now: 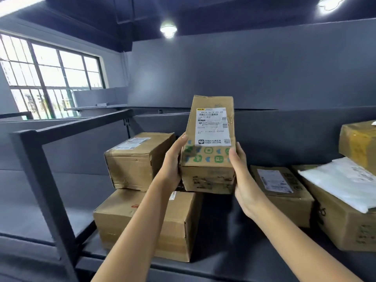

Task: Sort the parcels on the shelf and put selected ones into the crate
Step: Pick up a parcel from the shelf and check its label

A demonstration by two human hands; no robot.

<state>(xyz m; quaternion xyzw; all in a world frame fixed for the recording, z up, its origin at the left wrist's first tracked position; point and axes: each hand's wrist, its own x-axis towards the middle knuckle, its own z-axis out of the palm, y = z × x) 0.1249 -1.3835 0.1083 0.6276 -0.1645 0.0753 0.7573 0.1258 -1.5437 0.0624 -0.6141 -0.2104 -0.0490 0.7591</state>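
Both my hands hold up a tall brown cardboard parcel (210,147) in front of the shelf, its white shipping label and green printed icons facing me. My left hand (173,161) grips its left edge and my right hand (241,176) grips its right edge near the bottom. Behind my left hand, a brown parcel (138,159) sits stacked on a larger brown parcel (146,222) on the dark shelf (234,237). No crate is in view.
To the right lie a flat labelled box (280,190), a big box (345,220) with a white mailer bag (341,180) on top, and a yellow-taped box (360,145) at the edge. A dark shelf post (40,190) stands at left.
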